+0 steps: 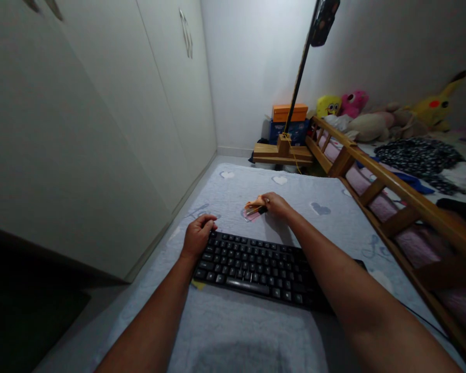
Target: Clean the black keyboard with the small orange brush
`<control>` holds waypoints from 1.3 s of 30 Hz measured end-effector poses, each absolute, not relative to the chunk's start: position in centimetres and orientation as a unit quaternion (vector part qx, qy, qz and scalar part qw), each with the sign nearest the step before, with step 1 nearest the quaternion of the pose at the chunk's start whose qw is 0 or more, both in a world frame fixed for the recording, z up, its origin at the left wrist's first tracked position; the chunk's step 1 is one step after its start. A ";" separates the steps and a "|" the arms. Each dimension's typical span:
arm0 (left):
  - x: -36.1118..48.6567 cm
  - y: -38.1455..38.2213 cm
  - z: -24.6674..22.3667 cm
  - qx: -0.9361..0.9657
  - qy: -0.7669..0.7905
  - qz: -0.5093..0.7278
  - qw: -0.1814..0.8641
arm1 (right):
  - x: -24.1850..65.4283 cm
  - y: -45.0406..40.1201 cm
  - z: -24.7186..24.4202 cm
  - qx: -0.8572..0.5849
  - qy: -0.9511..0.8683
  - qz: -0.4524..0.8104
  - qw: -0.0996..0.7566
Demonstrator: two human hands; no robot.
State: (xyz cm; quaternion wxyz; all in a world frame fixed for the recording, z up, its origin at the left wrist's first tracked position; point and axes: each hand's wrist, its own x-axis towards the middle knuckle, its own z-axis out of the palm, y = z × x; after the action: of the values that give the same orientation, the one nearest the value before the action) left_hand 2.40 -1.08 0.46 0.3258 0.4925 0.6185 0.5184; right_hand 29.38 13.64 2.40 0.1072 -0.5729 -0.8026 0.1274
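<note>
A black keyboard lies across the bed, its right part hidden under my right forearm. My left hand is at its far left corner, fingers curled and thumb against the edge. Beyond the keyboard, my right hand is closed on an orange cloth, pinched at its right end. Just below the cloth, close to my fingers, are a small dark-ended stick-like item and a clear pinkish packet; how they touch the hand cannot be made out.
A pale blue sheet with hearts covers the bed. White wardrobe doors stand on the left. A wooden rail runs along the right, with plush toys behind it. At the far end rises a pole on a wooden base, near stacked boxes.
</note>
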 end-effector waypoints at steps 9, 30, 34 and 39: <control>2.5 -1.1 0.6 0.484 0.619 0.519 0.338 | 30.6 14.0 1.4 -0.636 -0.758 0.101 0.101; 2.4 -1.0 0.4 0.495 0.613 0.520 0.330 | 32.6 9.9 5.5 -0.556 -0.761 0.170 0.289; 2.4 -0.9 0.3 0.499 0.609 0.521 0.329 | 32.9 7.5 6.6 -0.554 -0.736 0.191 0.340; 2.4 -0.8 0.3 0.498 0.607 0.521 0.335 | 34.8 2.0 7.9 -0.555 -0.675 0.265 0.408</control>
State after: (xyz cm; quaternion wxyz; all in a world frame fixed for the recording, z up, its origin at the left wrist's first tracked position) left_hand 2.35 -0.82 0.32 0.3349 0.4980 0.6073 0.5206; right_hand 34.79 2.03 7.92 0.4079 -0.5553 -0.6747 0.2647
